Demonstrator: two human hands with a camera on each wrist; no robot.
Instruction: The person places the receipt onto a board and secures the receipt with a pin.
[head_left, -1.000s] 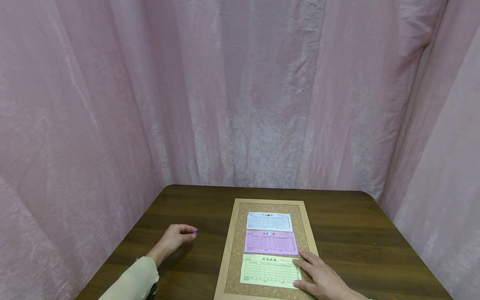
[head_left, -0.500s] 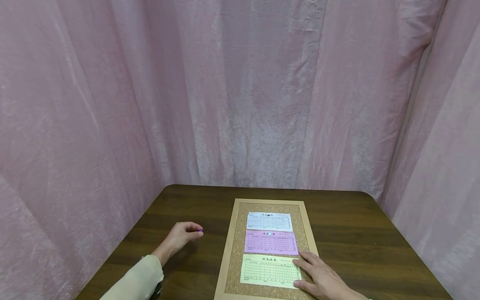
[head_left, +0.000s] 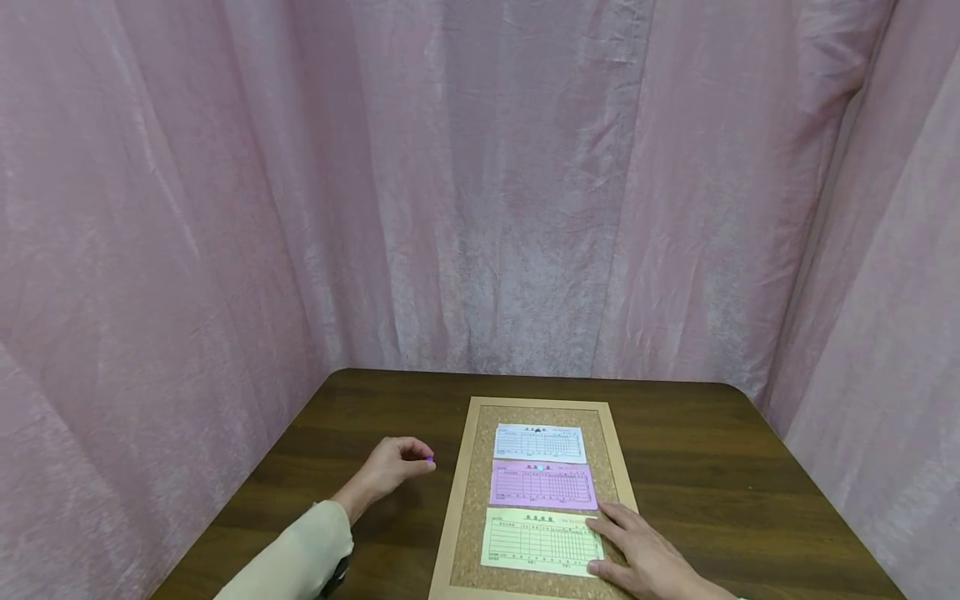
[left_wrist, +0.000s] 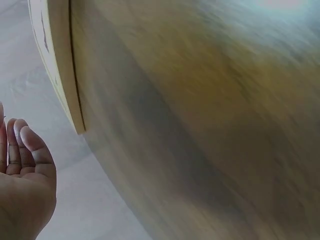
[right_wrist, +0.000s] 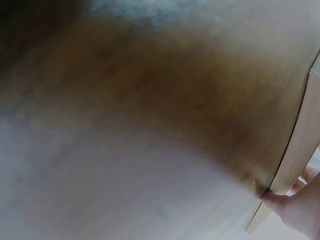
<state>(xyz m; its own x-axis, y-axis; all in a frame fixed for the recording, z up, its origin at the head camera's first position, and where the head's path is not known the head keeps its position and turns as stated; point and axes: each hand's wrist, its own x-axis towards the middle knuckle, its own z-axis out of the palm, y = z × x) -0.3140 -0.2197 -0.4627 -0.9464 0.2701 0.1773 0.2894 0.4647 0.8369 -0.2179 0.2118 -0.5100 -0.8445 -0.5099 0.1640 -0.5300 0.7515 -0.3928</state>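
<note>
My left hand (head_left: 393, 468) is held over the table, left of the corkboard (head_left: 468, 542). Its thumb and forefinger pinch a small purple push pin (head_left: 430, 458), mostly hidden by the fingertips. The left wrist view shows the left hand (left_wrist: 27, 175) beside the board's wooden frame. On the board lie a white slip (head_left: 517, 450), a purple slip (head_left: 525, 492) and a yellow-green slip (head_left: 517, 554). My right hand (head_left: 637, 554) rests across the board's right edge, fingertips on the yellow-green slip's right side. In the right wrist view one finger (right_wrist: 272, 200) touches the frame's outer side.
The board lies on a dark wooden table (head_left: 712, 467). A dark pin (head_left: 537, 431) sits in the white slip's top and a pale blue pin (head_left: 540, 468) in the purple slip's top. Pink curtains (head_left: 525, 208) hang round the table's back and sides.
My left hand has moved right and slightly away from me, toward the board, with the purple push pin between its fingertips. The right hand and the slips have stayed in place.
</note>
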